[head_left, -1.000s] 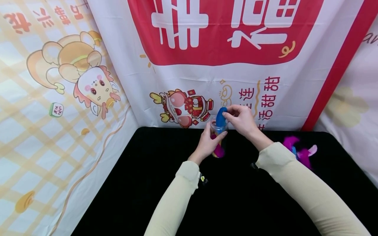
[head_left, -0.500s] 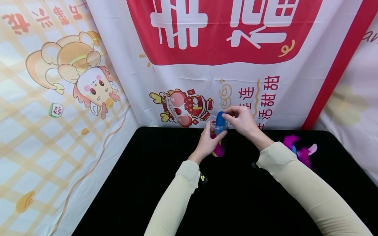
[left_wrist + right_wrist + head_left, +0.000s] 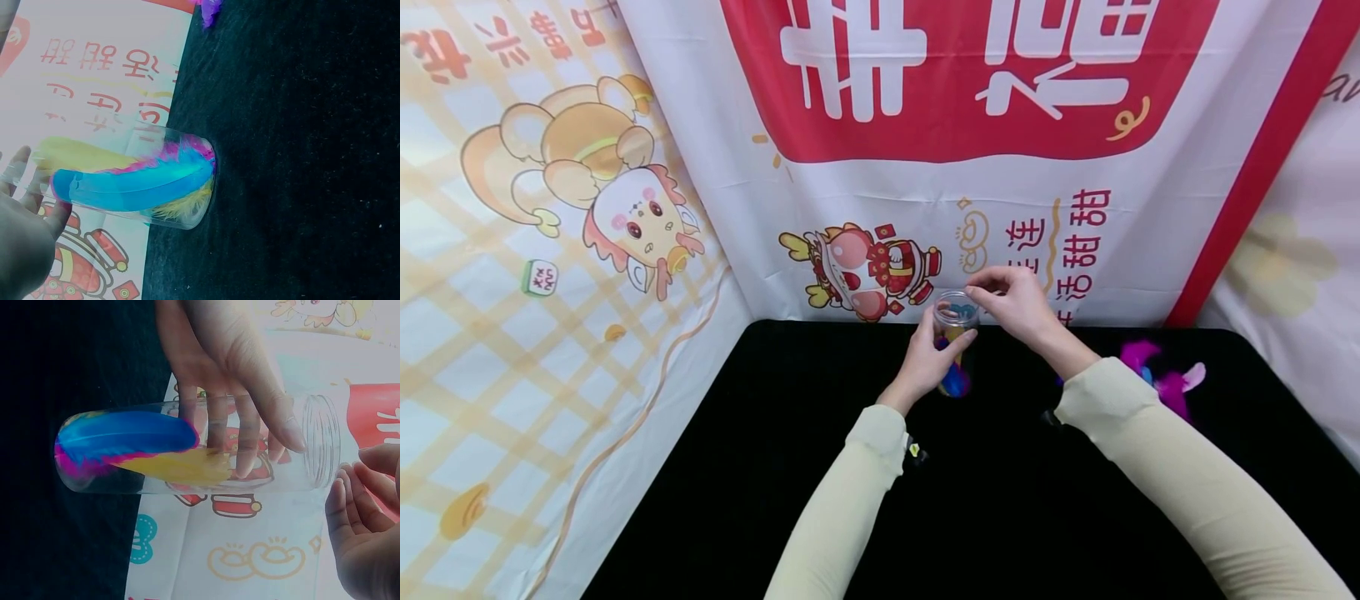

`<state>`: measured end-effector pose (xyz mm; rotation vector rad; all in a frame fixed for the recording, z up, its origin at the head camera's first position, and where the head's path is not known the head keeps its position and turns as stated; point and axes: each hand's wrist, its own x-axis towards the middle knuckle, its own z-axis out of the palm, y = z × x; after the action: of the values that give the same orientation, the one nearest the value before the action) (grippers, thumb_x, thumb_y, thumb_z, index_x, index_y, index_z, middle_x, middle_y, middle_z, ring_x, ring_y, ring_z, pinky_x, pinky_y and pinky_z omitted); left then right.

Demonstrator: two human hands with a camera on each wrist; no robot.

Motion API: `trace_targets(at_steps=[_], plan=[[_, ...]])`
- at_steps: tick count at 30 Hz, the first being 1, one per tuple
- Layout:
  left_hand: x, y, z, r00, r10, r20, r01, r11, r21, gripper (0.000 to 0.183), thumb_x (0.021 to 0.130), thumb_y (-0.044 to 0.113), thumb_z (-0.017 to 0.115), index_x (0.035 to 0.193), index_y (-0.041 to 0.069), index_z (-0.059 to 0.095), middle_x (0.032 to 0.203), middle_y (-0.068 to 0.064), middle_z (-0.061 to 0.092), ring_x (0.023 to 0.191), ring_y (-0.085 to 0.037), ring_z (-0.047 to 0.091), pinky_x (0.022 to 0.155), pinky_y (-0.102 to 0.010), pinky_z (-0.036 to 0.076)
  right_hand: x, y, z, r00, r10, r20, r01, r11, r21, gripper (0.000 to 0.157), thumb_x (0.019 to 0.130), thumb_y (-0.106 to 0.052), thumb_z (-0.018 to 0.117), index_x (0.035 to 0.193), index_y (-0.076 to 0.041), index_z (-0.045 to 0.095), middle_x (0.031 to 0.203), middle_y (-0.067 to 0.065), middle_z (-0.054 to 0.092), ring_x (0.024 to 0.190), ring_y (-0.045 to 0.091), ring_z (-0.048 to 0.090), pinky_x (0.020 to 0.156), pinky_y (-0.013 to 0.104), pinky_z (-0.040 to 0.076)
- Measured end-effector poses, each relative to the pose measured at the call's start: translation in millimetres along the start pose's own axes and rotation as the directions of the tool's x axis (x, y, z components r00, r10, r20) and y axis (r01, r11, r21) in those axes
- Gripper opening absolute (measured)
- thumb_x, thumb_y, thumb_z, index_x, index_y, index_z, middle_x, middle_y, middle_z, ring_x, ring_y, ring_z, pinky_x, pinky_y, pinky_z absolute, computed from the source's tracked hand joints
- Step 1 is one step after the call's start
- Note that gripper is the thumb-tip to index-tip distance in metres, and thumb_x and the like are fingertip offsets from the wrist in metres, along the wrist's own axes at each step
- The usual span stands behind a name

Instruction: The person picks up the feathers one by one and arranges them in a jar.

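Blue feather (image 3: 137,432) and yellow feather (image 3: 181,466) are lying lengthwise inside the clear jar (image 3: 322,444), magenta fluff (image 3: 94,469) showing along the blue one's edge; the narrow wall is probably keeping them aligned. Left hand (image 3: 927,358) is gripping the jar, its fingers wrapping round the upper wall, presumably steadying it while leaving the uncovered mouth free; whether the base is resting on the bench (image 3: 722,467) cannot be told. Right hand (image 3: 1011,304) is hovering just beside the mouth, fingers loosely bent and holding nothing visible, while loose feathers (image 3: 1171,396) are lying well apart toward the right, seemingly out of the way
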<state>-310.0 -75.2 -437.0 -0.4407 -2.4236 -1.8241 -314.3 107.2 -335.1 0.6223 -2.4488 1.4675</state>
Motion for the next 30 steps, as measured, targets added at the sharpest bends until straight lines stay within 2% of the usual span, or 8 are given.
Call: trace_targets(at_steps=[6,13,19,26,30], plan=[[0.1,-1.4,0.6,1.000,-0.004,0.001,0.004,1.000,-0.008,0.068,0.096,0.052,0.068,0.151,0.029,0.035,0.143,0.001,0.056,0.134,-0.015,0.052,0.112,-0.041,0.042,-2.6,0.5,-4.5,1.000,0.009,0.020,-0.009,1.000,-0.015,0.019,0.098,-0.017,0.071,0.108,-0.001,0.076,0.103,0.013,0.075,0.087,0.020,0.066,0.071,0.026,0.051],[0.6,0.1,1.1,1.000,0.016,-0.003,-0.016,1.000,-0.019,0.069,0.097,0.049,0.069,0.152,0.025,0.035,0.147,-0.005,0.055,0.135,-0.017,0.052,0.112,-0.043,0.042,-5.3,2.3,-9.0,0.999,0.006,0.034,-0.005,0.999,-0.037,0.017,0.097,-0.017,0.073,0.104,-0.002,0.077,0.100,0.013,0.075,0.085,0.024,0.065,0.067,0.026,0.050],[0.1,-0.4,1.2,1.000,0.014,-0.011,-0.014,1.000,-0.016,0.068,0.096,0.049,0.070,0.151,0.028,0.035,0.145,0.000,0.056,0.134,-0.015,0.053,0.113,-0.043,0.042,-9.3,5.4,-13.0,0.998,-0.010,0.058,0.013,0.999,-0.043,0.015,0.096,-0.017,0.074,0.102,-0.004,0.078,0.094,0.012,0.074,0.077,0.022,0.061,0.061,0.026,0.049],[-0.4,-1.6,1.1,1.000,0.008,-0.010,-0.008,0.999,-0.039,0.068,0.096,0.049,0.070,0.151,0.028,0.035,0.145,-0.001,0.057,0.135,-0.017,0.052,0.113,-0.044,0.041,-14.9,12.2,-22.4,0.998,0.004,0.060,0.000,0.998,-0.068,0.018,0.096,-0.019,0.074,0.102,-0.002,0.077,0.097,0.012,0.073,0.075,0.018,0.061,0.061,0.025,0.051],[-0.1,-2.5,1.6,1.000,0.008,-0.012,-0.008,0.999,-0.041,0.068,0.095,0.049,0.071,0.150,0.028,0.036,0.144,-0.001,0.058,0.136,-0.018,0.052,0.114,-0.045,0.041,-20.1,15.5,-29.9,0.997,0.014,0.070,-0.009,0.997,-0.071,0.019,0.097,-0.021,0.073,0.104,-0.003,0.077,0.099,0.013,0.072,0.075,0.022,0.061,0.061,0.025,0.051]])
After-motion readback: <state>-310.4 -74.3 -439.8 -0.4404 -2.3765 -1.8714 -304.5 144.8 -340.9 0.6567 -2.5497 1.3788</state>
